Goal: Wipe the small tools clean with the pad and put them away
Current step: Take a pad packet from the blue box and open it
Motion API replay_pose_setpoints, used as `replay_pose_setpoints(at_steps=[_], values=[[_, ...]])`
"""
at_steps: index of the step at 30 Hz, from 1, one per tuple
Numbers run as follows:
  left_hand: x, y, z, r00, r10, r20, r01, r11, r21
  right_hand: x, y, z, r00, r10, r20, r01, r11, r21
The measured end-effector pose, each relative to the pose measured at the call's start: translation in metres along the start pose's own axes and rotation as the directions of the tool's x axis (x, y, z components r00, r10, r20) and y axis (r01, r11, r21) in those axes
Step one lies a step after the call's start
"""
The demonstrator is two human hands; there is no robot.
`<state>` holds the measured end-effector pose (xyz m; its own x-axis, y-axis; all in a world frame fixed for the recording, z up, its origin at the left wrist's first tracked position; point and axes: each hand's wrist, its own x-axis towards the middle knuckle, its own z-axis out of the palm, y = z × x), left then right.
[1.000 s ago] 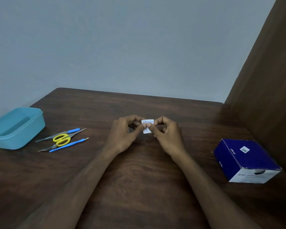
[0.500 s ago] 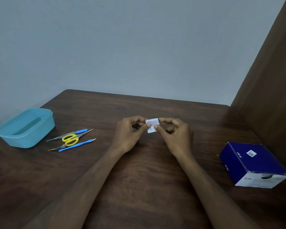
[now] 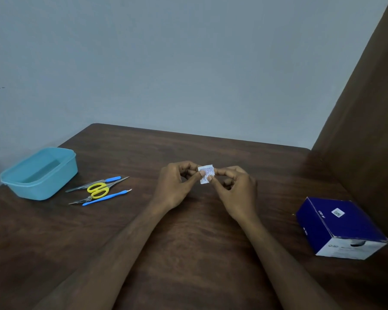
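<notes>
Head view: your left hand (image 3: 174, 186) and right hand (image 3: 235, 193) meet above the bench (image 3: 188, 253), each pinching one side of the pad sachet (image 3: 206, 174). The sachet is small, white, blue-printed and upright between your fingertips.

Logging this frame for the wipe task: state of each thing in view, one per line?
Packet: pinched between both hands, above the table.
Left hand: pinching the packet.
Right hand: pinching the packet.
Tub: open, no lid.
Scissors: on the table.
Tools: lying beside the tub.
Box: on the table, right.
</notes>
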<state>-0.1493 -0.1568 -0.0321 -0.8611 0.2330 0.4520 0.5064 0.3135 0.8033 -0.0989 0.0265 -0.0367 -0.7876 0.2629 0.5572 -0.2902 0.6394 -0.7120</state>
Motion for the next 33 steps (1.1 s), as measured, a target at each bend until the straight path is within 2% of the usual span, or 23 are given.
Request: replay_pose_setpoints(at_steps=[6, 10, 13, 16, 19, 22, 24, 28, 31, 33], values=[[-0.001, 0.000, 0.003, 0.999, -0.012, -0.044, 0.014, 0.999, 0.037, 0.000, 0.000, 0.000, 0.998, 0.000, -0.060, 0.001, 1.000, 0.028], [-0.001, 0.002, 0.002, 0.999, -0.009, -0.031, 0.010, 0.999, 0.038, 0.002, 0.002, 0.002, 0.989, 0.151, 0.008, -0.151, 0.986, 0.064], [-0.002, 0.003, 0.002, 1.000, -0.011, -0.006, 0.012, 0.999, 0.035, 0.004, 0.005, -0.001, 0.945, 0.281, 0.165, -0.313, 0.924, 0.219], [-0.001, 0.001, 0.002, 0.999, -0.029, -0.026, 0.030, 0.999, 0.039, 0.007, 0.005, -0.012, 0.925, 0.323, 0.201, -0.378, 0.835, 0.400], [0.001, -0.001, 0.002, 0.995, -0.081, -0.063, 0.082, 0.996, 0.018, 0.007, 0.003, -0.022, 0.897, 0.421, 0.133, -0.415, 0.701, 0.580], [-0.003, 0.001, 0.004, 0.998, -0.049, -0.042, 0.052, 0.996, 0.067, 0.007, 0.004, -0.027, 0.862, 0.507, 0.023, -0.395, 0.642, 0.657], [-0.009, 0.005, 0.010, 1.000, 0.014, 0.028, -0.019, 0.986, 0.165, 0.007, 0.003, -0.028, 0.846, 0.531, -0.040, -0.385, 0.661, 0.644], [-0.014, 0.030, 0.036, 0.994, 0.075, 0.078, -0.090, 0.972, 0.215, 0.005, 0.001, -0.032, 0.831, 0.541, -0.132, -0.343, 0.683, 0.645], [-0.006, 0.044, 0.059, 0.997, 0.046, 0.064, -0.062, 0.960, 0.273, 0.004, 0.002, -0.034, 0.814, 0.544, -0.201, -0.319, 0.710, 0.628], [0.000, 0.044, 0.070, 0.999, -0.001, 0.045, -0.013, 0.952, 0.306, 0.006, 0.007, -0.037, 0.800, 0.517, -0.304, -0.271, 0.764, 0.585]])
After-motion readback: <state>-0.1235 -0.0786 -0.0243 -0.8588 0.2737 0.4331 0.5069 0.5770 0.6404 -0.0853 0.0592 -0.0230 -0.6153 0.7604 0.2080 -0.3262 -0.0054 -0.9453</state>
